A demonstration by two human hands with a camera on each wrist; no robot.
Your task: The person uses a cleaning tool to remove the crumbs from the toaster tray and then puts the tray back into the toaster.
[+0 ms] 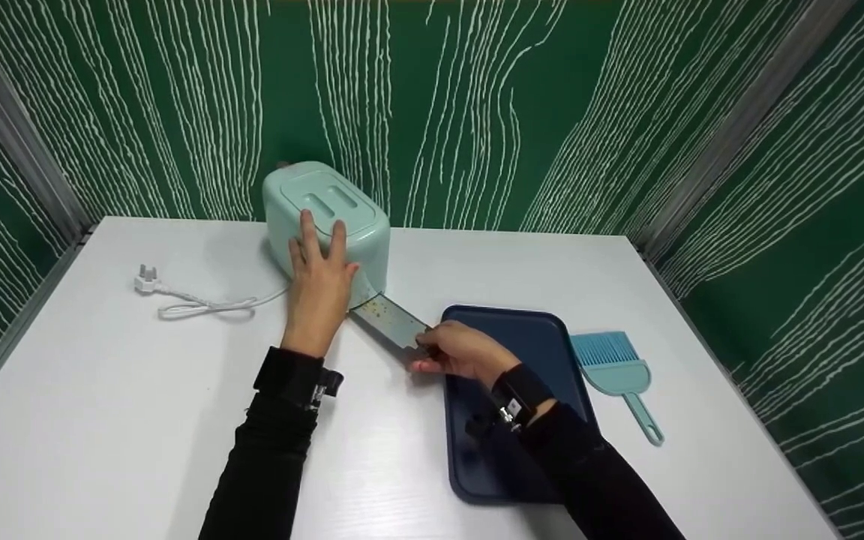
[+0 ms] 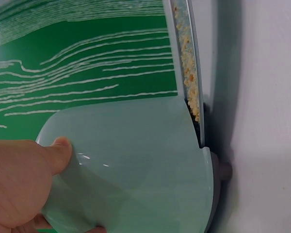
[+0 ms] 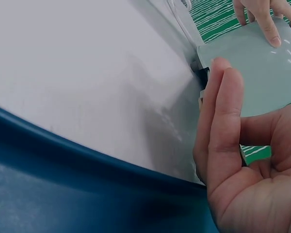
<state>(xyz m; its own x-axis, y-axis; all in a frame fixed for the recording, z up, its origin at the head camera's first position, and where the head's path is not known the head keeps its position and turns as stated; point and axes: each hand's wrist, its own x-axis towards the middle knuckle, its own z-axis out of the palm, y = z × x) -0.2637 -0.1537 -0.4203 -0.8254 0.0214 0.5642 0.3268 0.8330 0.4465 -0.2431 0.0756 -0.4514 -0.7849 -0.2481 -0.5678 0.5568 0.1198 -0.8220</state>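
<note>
A mint-green toaster [image 1: 372, 251] with a lid over its top stands near the back of the table. My left hand [image 1: 319, 296] rests on its near end, fingers spread over the lid's edge; in the left wrist view the thumb [image 2: 62, 150] presses the toaster's surface. A flat metal crumb tray [image 1: 394, 321] sticks out from the toaster's base at the near right, its inner end hidden inside. Yellowish crumbs [image 2: 188, 68] lie along the tray. My right hand [image 1: 469, 351] pinches the tray's outer end between thumb and fingers.
A dark blue serving tray [image 1: 511, 450] lies under my right forearm. To its right is a light-blue brush [image 1: 604, 349] with a mint dustpan [image 1: 619, 379]. The toaster's white cord and plug [image 1: 147, 283] lie at the left. Green walls with white lines [image 1: 447, 112] stand close behind.
</note>
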